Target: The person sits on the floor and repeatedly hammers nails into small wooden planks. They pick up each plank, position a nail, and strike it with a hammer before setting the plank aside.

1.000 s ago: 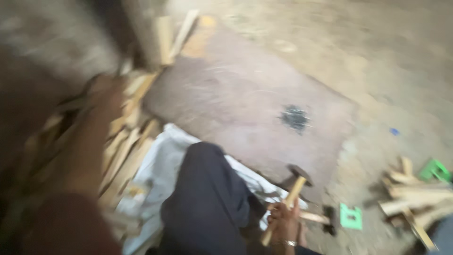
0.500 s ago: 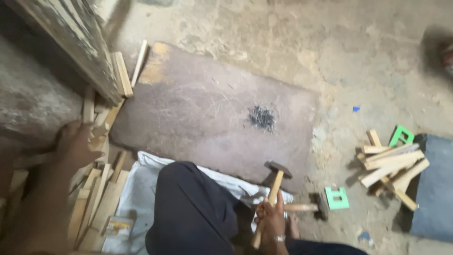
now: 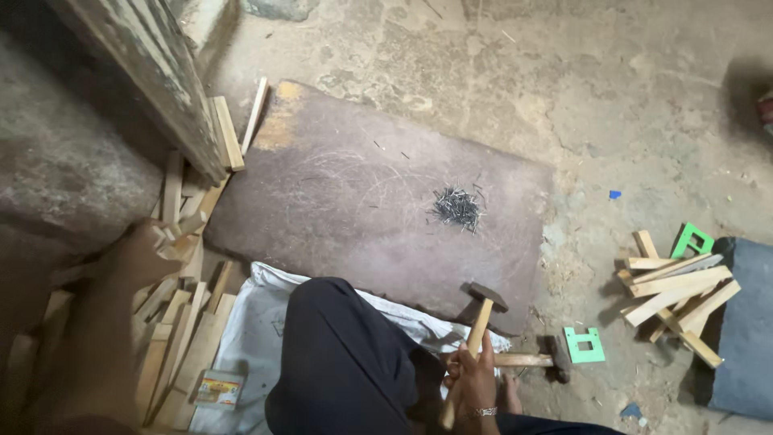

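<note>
My right hand (image 3: 473, 383) grips the wooden handle of a hammer (image 3: 477, 322), whose dark head rests at the near edge of a dark board (image 3: 346, 201) lying on the floor. A small heap of nails (image 3: 456, 207) sits on that board. My left hand (image 3: 143, 251) reaches into a stack of short wooden slats (image 3: 181, 322) at the left and closes around one slat. My knee in dark trousers (image 3: 346, 362) fills the lower middle. A second hammer (image 3: 531, 360) lies on the floor beside my right hand.
A white sack (image 3: 258, 330) lies under my leg, with a small box (image 3: 217, 388) on it. More slats (image 3: 672, 290) are piled at the right with green plastic pieces (image 3: 584, 344) and a grey cushion (image 3: 745, 322). A wooden post (image 3: 153, 72) leans at upper left.
The view has steadied and swung left. My left hand moved up the slat pile and took hold of a slat. The right hand kept the hammer in place.
</note>
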